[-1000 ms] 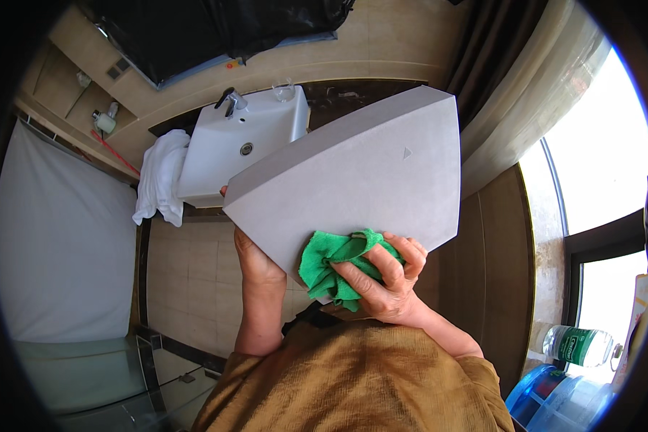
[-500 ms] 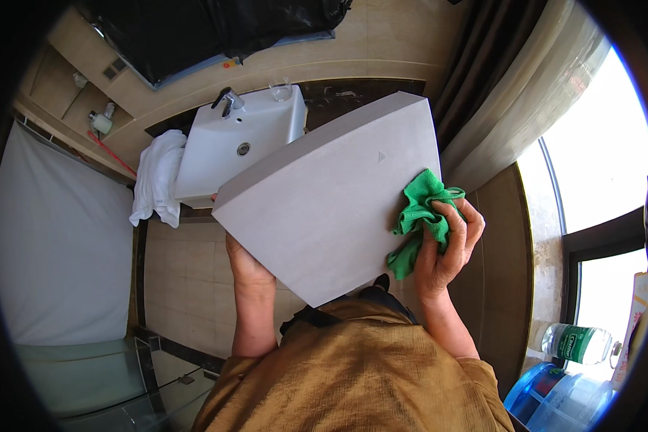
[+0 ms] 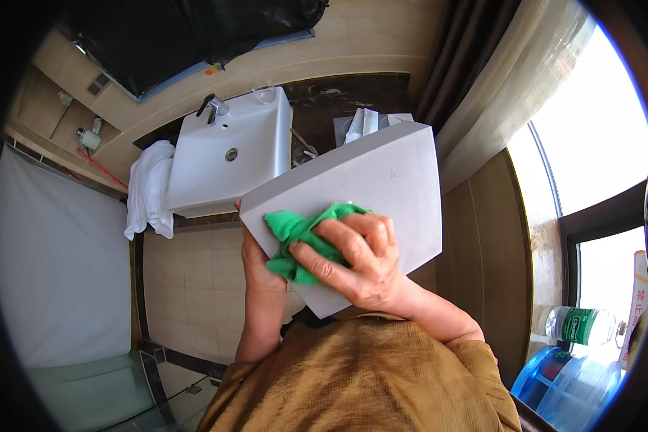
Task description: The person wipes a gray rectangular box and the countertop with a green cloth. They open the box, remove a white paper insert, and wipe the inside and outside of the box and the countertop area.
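Note:
A light grey box [image 3: 410, 205] with a broad flat face and a thick edge is held tilted in front of my body. My left hand [image 3: 261, 268] grips its left side, with the fingertips hidden behind it. Bunched under the fingers of my right hand [image 3: 367, 263] is a green cloth [image 3: 289, 226], pressed against the lower left part of the box's face. A small mark shows on that face near the upper right.
Beyond the box is a white sink [image 3: 194, 169] with a faucet [image 3: 212, 108] and a glass [image 3: 264, 92]. A white towel [image 3: 150, 187] hangs at its left. A dark counter [image 3: 324, 97] carries white packets [image 3: 362, 124]. Water bottles [image 3: 579, 325] stand by the window, right.
My right hand has wiped the green cloth from the box's right edge across to its lower left. The box has turned a little and shifted, uncovering packets on the counter behind it.

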Tool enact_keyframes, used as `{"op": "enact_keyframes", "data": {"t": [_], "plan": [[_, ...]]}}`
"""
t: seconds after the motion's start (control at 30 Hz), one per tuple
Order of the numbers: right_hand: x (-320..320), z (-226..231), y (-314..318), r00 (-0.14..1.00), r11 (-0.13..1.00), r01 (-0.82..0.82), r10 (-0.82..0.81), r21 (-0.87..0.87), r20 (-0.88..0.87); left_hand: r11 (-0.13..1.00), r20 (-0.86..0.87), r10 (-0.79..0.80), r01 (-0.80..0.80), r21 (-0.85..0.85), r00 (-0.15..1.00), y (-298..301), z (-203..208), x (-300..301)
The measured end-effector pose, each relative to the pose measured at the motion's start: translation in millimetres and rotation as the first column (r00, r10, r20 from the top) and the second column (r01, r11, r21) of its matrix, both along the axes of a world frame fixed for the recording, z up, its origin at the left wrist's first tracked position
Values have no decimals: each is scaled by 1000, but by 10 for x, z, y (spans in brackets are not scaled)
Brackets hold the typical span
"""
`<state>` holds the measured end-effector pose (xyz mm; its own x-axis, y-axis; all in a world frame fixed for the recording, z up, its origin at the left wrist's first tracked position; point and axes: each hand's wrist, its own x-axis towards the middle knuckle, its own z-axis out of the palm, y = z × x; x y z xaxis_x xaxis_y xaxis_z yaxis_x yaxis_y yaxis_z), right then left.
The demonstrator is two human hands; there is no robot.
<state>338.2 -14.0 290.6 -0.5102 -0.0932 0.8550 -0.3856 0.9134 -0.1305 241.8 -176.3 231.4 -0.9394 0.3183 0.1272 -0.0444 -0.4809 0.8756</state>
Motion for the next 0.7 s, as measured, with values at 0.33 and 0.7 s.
{"op": "enact_keyframes", "data": {"t": [0.33, 0.7], "plan": [[-135, -42, 654, 925, 913, 376, -380, -157, 1, 974, 363, -20, -64, 217, 932, -220, -181, -199], [18, -409, 1086, 979, 461, 117, 95, -880, 180, 988, 380, 29, -85, 131, 925, -294, -88, -195]]}}
